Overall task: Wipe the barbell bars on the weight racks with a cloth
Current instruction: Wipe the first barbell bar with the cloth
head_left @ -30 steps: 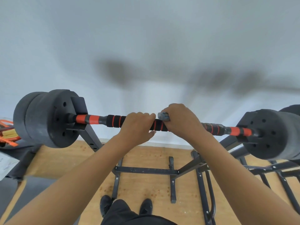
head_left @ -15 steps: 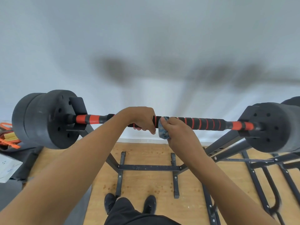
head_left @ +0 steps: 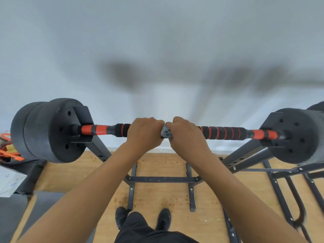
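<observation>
Orange straps (head_left: pixel 9 152) and a white box (head_left: pixel 9 181) lie at the left, black shoes (head_left: pixel 164 218) on the wooden floor (head_left: pixel 157 195)

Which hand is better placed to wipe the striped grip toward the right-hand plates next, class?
The right hand: it holds the cloth against the barbell bar. The left hand grips bare.

No readable text, labels or numbers; white box (head_left: pixel 9 181) markings too blurred.
</observation>
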`<action>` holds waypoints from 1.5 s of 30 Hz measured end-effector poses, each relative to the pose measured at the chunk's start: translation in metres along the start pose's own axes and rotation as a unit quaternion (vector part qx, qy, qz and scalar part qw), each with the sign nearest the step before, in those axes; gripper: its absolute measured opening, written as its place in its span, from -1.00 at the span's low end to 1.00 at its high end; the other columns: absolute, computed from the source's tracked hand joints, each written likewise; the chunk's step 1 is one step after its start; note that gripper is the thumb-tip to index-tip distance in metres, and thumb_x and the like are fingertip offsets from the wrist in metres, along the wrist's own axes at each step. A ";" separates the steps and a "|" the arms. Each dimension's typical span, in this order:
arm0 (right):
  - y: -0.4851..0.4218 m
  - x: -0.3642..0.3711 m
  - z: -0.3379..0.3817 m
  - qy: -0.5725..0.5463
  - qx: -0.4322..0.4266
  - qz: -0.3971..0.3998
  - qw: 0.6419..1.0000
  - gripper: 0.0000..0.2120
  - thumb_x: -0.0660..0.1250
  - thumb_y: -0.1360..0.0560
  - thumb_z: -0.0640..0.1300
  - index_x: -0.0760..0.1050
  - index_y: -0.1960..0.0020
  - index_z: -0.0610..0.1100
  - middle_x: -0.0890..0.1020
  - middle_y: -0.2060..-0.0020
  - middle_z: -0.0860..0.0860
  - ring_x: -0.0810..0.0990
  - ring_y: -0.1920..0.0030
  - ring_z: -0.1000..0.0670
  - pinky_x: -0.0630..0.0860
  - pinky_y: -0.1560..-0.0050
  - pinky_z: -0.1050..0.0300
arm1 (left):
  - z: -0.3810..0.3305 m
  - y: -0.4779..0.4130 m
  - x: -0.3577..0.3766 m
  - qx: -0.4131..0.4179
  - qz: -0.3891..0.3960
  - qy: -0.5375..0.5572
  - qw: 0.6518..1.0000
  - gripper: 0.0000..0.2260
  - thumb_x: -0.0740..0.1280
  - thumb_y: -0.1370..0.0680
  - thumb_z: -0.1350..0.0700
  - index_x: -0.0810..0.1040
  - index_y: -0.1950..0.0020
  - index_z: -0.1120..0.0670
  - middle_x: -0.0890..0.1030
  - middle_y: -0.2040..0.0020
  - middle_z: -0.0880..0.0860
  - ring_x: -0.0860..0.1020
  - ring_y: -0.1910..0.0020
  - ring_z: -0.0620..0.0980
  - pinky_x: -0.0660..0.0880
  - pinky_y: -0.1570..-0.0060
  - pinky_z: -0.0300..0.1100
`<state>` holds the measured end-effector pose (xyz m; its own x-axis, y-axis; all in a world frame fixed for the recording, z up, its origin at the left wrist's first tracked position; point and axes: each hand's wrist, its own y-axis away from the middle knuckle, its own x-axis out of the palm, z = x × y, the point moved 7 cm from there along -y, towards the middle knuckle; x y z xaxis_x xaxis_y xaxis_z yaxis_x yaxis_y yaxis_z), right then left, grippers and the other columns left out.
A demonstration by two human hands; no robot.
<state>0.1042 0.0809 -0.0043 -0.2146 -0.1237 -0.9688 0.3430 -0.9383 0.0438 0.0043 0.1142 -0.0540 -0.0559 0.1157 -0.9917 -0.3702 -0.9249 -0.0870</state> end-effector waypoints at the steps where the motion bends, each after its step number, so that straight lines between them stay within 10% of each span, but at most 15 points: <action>1: 0.006 0.003 0.001 0.004 -0.006 -0.007 1.000 -0.79 0.27 -0.56 -0.24 0.51 -0.19 -0.12 0.45 0.11 0.02 0.43 0.16 0.01 0.47 0.22 0.10 | 0.001 -0.002 0.001 0.004 0.019 0.004 1.000 -0.91 0.31 -0.56 0.05 0.52 0.14 -0.01 0.43 0.38 -0.07 0.49 0.40 0.01 0.38 0.34 -0.15; 7: 0.040 0.021 -0.001 0.010 -0.055 0.031 0.998 -0.46 0.30 -0.59 -0.20 0.30 -0.55 -0.07 0.50 -0.18 0.01 0.49 -0.17 -0.01 0.56 -0.03 0.09 | 0.005 -0.011 -0.002 -0.002 0.085 0.038 0.996 -0.83 0.32 -0.53 -0.02 0.47 0.24 -0.02 0.53 0.34 -0.06 0.50 0.40 -0.06 0.43 0.34 -0.16; 14: 0.043 -0.031 -0.035 -0.058 -0.027 -0.069 0.996 -0.74 0.37 -0.46 -0.35 0.63 -0.08 -0.09 0.51 0.23 0.03 0.50 0.25 -0.02 0.55 0.23 0.02 | 0.006 -0.013 0.000 0.000 0.131 0.082 0.988 -0.83 0.36 -0.47 0.01 0.45 0.27 -0.01 0.52 0.36 -0.06 0.50 0.42 -0.03 0.42 0.35 -0.20; 18: -0.004 -0.035 -0.031 -0.019 0.001 -0.051 0.999 -0.77 0.23 -0.42 -0.28 0.33 0.34 -0.03 0.37 0.36 0.01 0.41 0.36 -0.06 0.37 0.36 0.05 | 0.010 -0.017 0.007 -0.013 0.230 0.138 0.963 -0.87 0.40 -0.42 0.04 0.49 0.26 0.03 0.52 0.42 -0.03 0.50 0.47 0.01 0.44 0.36 -0.21; 22: 0.005 -0.006 -0.015 0.001 0.016 -0.022 1.000 -0.91 0.29 -0.50 -0.25 0.56 0.06 -0.13 0.41 0.22 0.01 0.45 0.27 -0.03 0.45 0.28 0.07 | 0.010 -0.019 0.015 -0.011 0.342 0.243 0.908 -0.84 0.42 -0.42 0.10 0.50 0.25 0.14 0.52 0.46 0.07 0.49 0.52 0.07 0.46 0.35 -0.15; 28: 0.046 0.014 -0.016 0.004 -0.033 -0.057 0.998 -0.43 0.44 -0.45 -0.28 0.44 -0.45 -0.18 0.58 0.03 -0.03 0.56 0.03 -0.07 0.59 0.20 0.01 | 0.008 -0.017 0.018 0.007 0.464 0.312 0.829 -0.69 0.56 -0.46 -0.07 0.57 0.15 0.14 0.54 0.37 0.07 0.45 0.46 0.03 0.47 0.35 -0.14; 30: 0.059 0.020 -0.021 -0.018 -0.023 -0.061 0.998 -0.45 0.49 -0.40 -0.29 0.52 -0.38 -0.14 0.55 0.12 0.01 0.52 0.15 -0.03 0.56 0.30 0.07 | 0.008 -0.018 0.016 0.010 0.436 0.331 0.837 -0.55 0.59 -0.42 -0.21 0.58 0.11 0.15 0.58 0.35 0.07 0.49 0.46 0.01 0.51 0.34 -0.13; 35: 0.059 -0.009 -0.035 -0.097 -0.006 -0.126 0.987 -0.53 0.45 -0.38 -0.37 0.60 -0.26 -0.10 0.54 0.17 0.02 0.52 0.23 -0.02 0.56 0.32 0.02 | 0.014 -0.002 -0.013 0.054 0.103 0.076 0.990 -0.49 0.41 -0.41 -0.47 0.44 0.05 -0.06 0.57 0.23 -0.11 0.55 0.26 -0.05 0.39 0.27 -0.16; 41: -0.004 -0.012 -0.029 -0.009 0.044 -0.032 0.998 -0.89 0.24 -0.47 -0.20 0.46 0.24 -0.09 0.42 0.37 0.04 0.55 0.28 -0.07 0.50 0.27 0.07 | 0.005 0.010 0.000 0.006 -0.057 -0.002 0.998 -0.67 0.48 -0.47 -0.07 0.35 0.27 0.01 0.34 0.49 -0.09 0.37 0.56 0.00 0.38 0.50 -0.20; 45: 0.024 0.004 -0.019 -0.016 0.038 -0.047 0.998 -0.79 0.23 -0.55 -0.21 0.51 -0.16 -0.07 0.45 0.21 0.05 0.52 0.17 -0.03 0.44 0.25 0.13 | 0.007 0.002 0.002 0.001 -0.007 -0.014 1.000 -0.82 0.32 -0.53 0.01 0.42 0.23 0.02 0.40 0.44 -0.07 0.41 0.50 -0.01 0.33 0.41 -0.19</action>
<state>0.1292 0.0643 -0.0116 -0.2732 -0.0426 -0.9610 0.2504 -0.9677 -0.0283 -0.0029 0.1152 -0.0556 -0.0773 0.1380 -0.9874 -0.3727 -0.9226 -0.0998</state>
